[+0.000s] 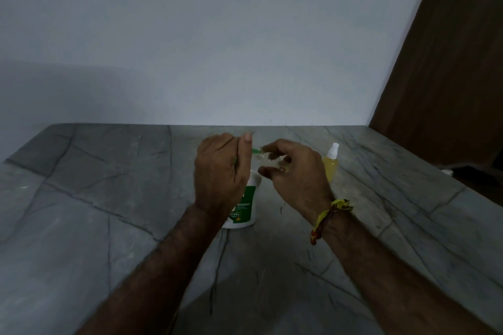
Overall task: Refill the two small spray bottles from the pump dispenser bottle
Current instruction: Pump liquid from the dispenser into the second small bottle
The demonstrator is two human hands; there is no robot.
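Green plastic marks the pump spout [255, 150], and you have it right at the open neck of the small clear spray bottle [268, 157]. Your right hand [295, 171] holds that bottle tilted, fingers and thumb curled round its body, mouth turned toward the spout. Your left hand [221, 174] sits on top of the pump dispenser bottle [243, 205], fingers curled over the pump head with the thumb raised; the white and green body stands on the grey stone counter [109, 212] below your wrist.

To do this step well, keep the spout tip inside or touching the rim of the neck before you press, since the opening looks narrow and a stray squirt would run down the outside. Press slowly and in short strokes, letting each dose settle. Hold the little bottle steady with the thumb beneath it, and level it as it fills so nothing spills back out. How full it is cannot be told from here.

A second spray bottle [331, 162], capped and holding yellow liquid, stands upright on the counter just beyond your right hand.
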